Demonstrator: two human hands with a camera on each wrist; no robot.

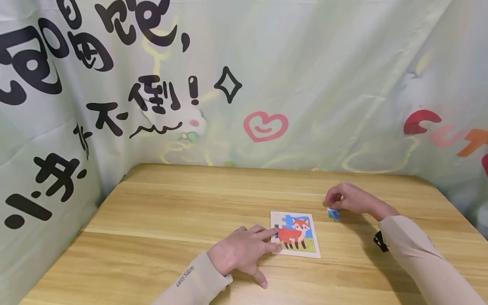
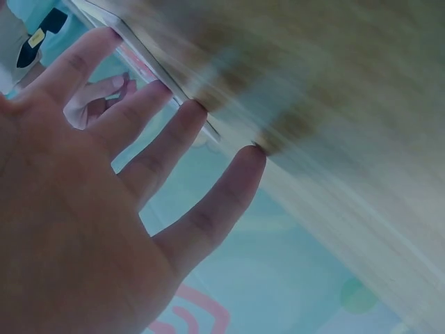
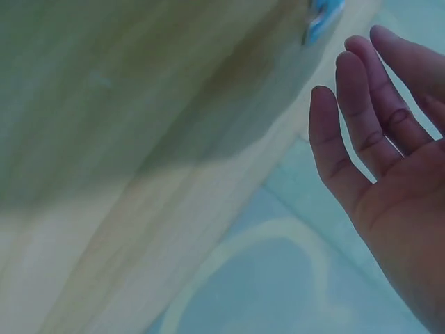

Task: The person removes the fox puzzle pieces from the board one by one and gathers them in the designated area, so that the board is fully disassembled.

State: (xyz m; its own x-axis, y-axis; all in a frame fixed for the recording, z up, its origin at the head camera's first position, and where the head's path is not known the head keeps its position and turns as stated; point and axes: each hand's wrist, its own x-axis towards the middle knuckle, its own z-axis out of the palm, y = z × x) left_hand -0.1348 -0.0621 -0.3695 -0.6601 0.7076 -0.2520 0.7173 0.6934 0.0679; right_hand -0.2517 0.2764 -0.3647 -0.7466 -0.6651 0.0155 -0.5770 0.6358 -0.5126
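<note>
A jigsaw puzzle board (image 1: pixel 316 250) with a red fox picture and a white border lies on the wooden table. My left hand (image 1: pixel 245 250), fingers spread, rests on the board's left side in the head view; the left wrist view shows its fingertips along the board's edge (image 2: pixel 156 69). Right of the board, a blue and green puzzle piece (image 1: pixel 333 214) lies on the table. My right hand (image 1: pixel 352 198) hovers just beyond it with fingers loosely bent. In the right wrist view a small gap shows between the fingertips and the piece (image 3: pixel 324 17).
The wooden table (image 1: pixel 171 199) has rounded far corners. A printed curtain (image 1: pixel 324 84) with dark lettering and a pink heart hangs behind it and at both sides. A black object (image 1: pixel 380 241) shows at the right forearm.
</note>
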